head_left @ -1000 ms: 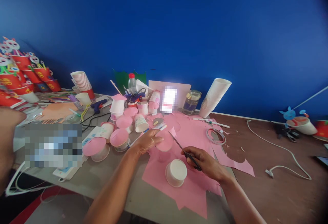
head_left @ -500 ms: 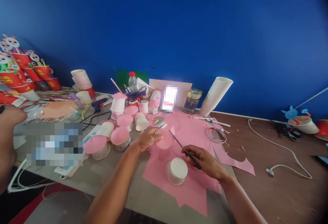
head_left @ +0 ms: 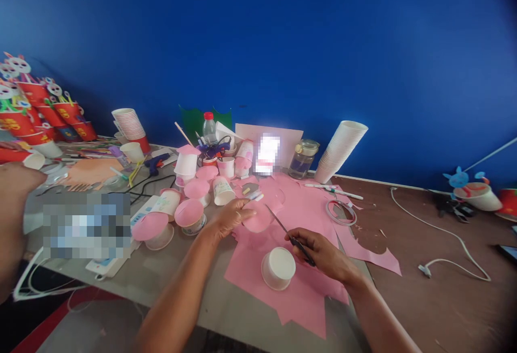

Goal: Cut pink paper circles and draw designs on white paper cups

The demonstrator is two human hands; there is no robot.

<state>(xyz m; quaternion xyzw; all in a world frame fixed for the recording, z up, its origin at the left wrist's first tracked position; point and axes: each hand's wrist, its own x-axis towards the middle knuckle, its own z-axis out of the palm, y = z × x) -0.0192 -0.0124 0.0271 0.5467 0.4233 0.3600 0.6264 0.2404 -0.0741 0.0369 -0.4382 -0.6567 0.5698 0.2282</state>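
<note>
- Head view: L hand (head_left: 231, 217) closed, thumb + fingers pinching L edge of pink paper disc (head_left: 258, 221); disc is mid-table, held over the pink paper.
- R hand (head_left: 317, 248) wrapped round handles of black scissors (head_left: 302, 251); blades look together, tip pointing up-left just beside disc's R edge, can't tell if touching.
- White paper cup (head_left: 278, 268) upside down on pink sheet (head_left: 302, 304), nearer the wearer than disc, betw. the forearms.
- L of L hand: cups w/ pink discs on top, e.g. pink-topped cup (head_left: 189, 212); power strip (head_left: 107, 261) further L, part blurred.
- R/back: tape roll (head_left: 328, 214) on pink paper, markers (head_left: 345, 192) nr it, lidded glass jar (head_left: 302, 162), tilted white cup stack (head_left: 341, 151) by blue wall (head_left: 258, 46).
- Far L edge: another person's arm (head_left: 12, 207), cut off by frame.
</note>
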